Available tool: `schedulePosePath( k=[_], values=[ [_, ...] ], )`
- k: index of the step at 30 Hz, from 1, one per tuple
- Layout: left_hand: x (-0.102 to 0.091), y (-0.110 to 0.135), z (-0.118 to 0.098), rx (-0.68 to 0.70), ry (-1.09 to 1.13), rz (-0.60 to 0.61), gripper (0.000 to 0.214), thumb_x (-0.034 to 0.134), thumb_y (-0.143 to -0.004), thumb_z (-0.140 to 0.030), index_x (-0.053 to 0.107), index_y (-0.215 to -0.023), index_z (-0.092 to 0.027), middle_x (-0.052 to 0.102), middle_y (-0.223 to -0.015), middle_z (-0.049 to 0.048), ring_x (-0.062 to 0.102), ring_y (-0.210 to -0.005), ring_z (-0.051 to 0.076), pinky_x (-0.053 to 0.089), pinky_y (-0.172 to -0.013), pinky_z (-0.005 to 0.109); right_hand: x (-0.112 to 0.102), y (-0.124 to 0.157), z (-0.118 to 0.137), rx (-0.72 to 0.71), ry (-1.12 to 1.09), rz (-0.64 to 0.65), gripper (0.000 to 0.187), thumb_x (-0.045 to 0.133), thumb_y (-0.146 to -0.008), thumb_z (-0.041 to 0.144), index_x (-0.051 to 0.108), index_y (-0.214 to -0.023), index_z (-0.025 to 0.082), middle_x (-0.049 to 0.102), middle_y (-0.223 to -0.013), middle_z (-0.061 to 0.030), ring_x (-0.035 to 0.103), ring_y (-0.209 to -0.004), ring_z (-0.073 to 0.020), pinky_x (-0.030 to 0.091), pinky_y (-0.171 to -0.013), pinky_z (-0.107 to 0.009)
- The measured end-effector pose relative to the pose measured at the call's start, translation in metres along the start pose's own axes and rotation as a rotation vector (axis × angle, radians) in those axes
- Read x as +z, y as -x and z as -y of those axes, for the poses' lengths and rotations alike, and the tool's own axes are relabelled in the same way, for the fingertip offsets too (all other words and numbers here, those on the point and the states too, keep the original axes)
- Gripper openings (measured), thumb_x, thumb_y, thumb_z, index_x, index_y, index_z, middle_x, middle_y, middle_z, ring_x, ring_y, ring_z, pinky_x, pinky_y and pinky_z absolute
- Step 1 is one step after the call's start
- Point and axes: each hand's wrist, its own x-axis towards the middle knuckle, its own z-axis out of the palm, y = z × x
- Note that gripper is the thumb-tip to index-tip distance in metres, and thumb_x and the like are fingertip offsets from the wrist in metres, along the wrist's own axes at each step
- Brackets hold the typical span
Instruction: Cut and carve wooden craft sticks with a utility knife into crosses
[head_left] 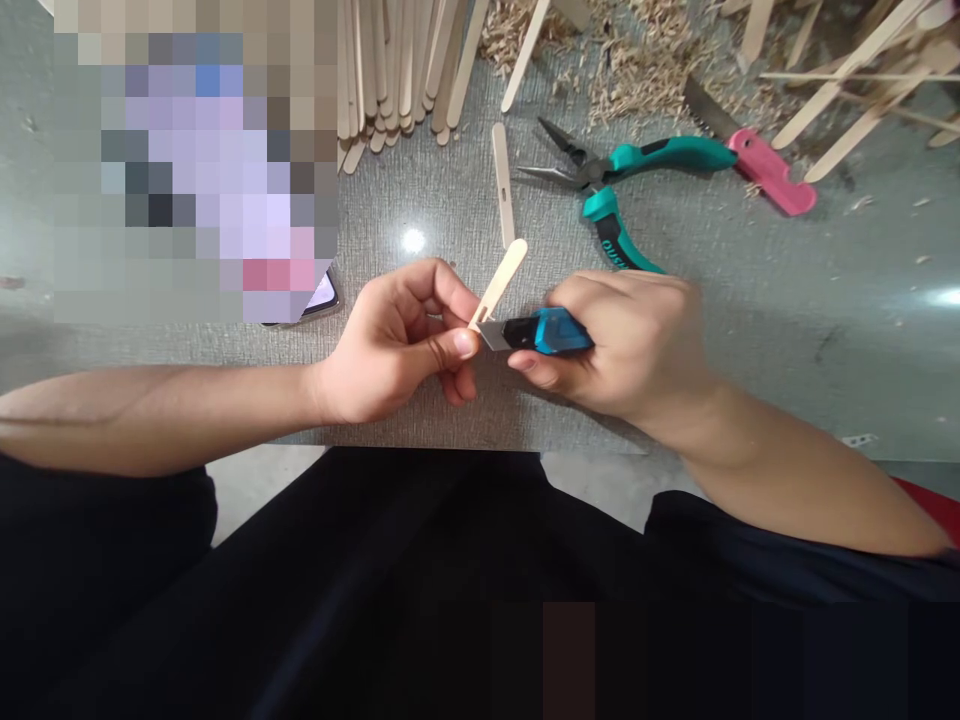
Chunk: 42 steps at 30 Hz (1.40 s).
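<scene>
My left hand (401, 345) pinches a flat wooden stick (502, 280) between thumb and fingers, the stick tilting up and to the right. My right hand (637, 345) is closed round a blue utility knife (544, 331). The knife's grey blade tip touches the lower end of the stick, close to my left thumb. Both hands hover just above the near edge of the grey table (750, 330).
Teal-handled long-nose pliers (622, 175) lie open behind my right hand. A notched stick (503, 185) lies behind the hands. A pile of sticks (397, 70) sits at the back, wood shavings (645, 70) and a pink-handled tool (772, 170) at back right. A phone corner (324, 295) shows at left.
</scene>
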Motion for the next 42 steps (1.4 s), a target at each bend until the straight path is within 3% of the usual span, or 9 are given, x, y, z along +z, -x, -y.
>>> schedulePosePath(
  k=[5, 9, 12, 17, 23, 30, 42],
  values=[
    [0.000, 0.000, 0.001, 0.020, -0.007, 0.017, 0.046, 0.093, -0.091, -0.045, 0.054, -0.092, -0.021, 0.070, -0.067, -0.0053, 0.076, -0.053, 0.014, 0.062, -0.047, 0.020, -0.011, -0.005, 0.002, 0.056, -0.045, 0.224, 0.085, 0.012, -0.097, 0.099, 0.047, -0.069, 0.027, 0.062, -0.067, -0.0079, 0.055, -0.063, -0.0212, 0.032, -0.062, -0.040],
    [0.000, 0.001, 0.003, 0.016, -0.029, 0.020, 0.048, 0.094, -0.089, -0.044, 0.052, -0.090, -0.022, 0.068, -0.068, -0.0063, 0.074, -0.051, 0.014, 0.061, -0.046, 0.021, -0.011, -0.006, -0.001, 0.044, -0.123, 0.238, 0.084, 0.018, -0.095, 0.102, 0.042, -0.065, 0.027, 0.047, -0.056, -0.0019, 0.044, -0.054, -0.0172, 0.026, -0.057, -0.037],
    [0.001, 0.004, 0.004, 0.019, -0.050, 0.017, 0.049, 0.095, -0.089, -0.041, 0.050, -0.089, -0.022, 0.065, -0.066, -0.0073, 0.072, -0.050, 0.013, 0.060, -0.045, 0.021, -0.007, -0.004, -0.001, 0.054, -0.110, 0.267, 0.085, 0.019, -0.094, 0.103, 0.043, -0.065, 0.027, 0.048, -0.056, -0.0023, 0.045, -0.054, -0.0179, 0.025, -0.056, -0.037],
    [0.004, 0.005, 0.003, 0.044, -0.040, 0.003, 0.048, 0.094, -0.090, -0.040, 0.049, -0.090, -0.022, 0.064, -0.067, -0.0077, 0.073, -0.050, 0.013, 0.061, -0.046, 0.020, -0.003, -0.002, 0.007, 0.063, -0.015, 0.202, 0.087, 0.014, -0.098, 0.099, 0.055, -0.075, 0.026, 0.061, -0.065, -0.0073, 0.057, -0.061, -0.0225, 0.031, -0.060, -0.039],
    [0.002, 0.003, 0.003, 0.036, -0.043, 0.001, 0.050, 0.089, -0.094, -0.049, 0.047, -0.092, -0.023, 0.069, -0.065, -0.0068, 0.077, -0.052, 0.015, 0.062, -0.047, 0.020, -0.001, -0.002, 0.011, 0.082, 0.100, 0.160, 0.084, 0.024, -0.103, 0.092, 0.070, -0.089, 0.023, 0.070, -0.080, -0.0141, 0.068, -0.078, -0.0309, 0.042, -0.070, -0.044],
    [-0.001, 0.001, 0.003, 0.020, -0.031, -0.003, 0.052, 0.089, -0.093, -0.053, 0.048, -0.093, -0.023, 0.071, -0.064, -0.0059, 0.078, -0.054, 0.016, 0.062, -0.047, 0.020, -0.001, 0.000, 0.009, 0.093, 0.191, 0.065, 0.085, 0.030, -0.100, 0.095, 0.076, -0.092, 0.024, 0.073, -0.083, -0.0148, 0.068, -0.080, -0.0327, 0.045, -0.073, -0.047],
    [-0.002, -0.002, 0.000, -0.031, 0.049, -0.015, 0.048, 0.092, -0.090, -0.047, 0.051, -0.094, -0.022, 0.073, -0.064, -0.0057, 0.077, -0.053, 0.015, 0.064, -0.048, 0.020, -0.004, 0.000, 0.010, 0.102, 0.249, 0.025, 0.080, 0.040, -0.099, 0.094, 0.075, -0.084, 0.024, 0.070, -0.081, -0.0161, 0.065, -0.078, -0.0327, 0.039, -0.070, -0.046]
  ],
)
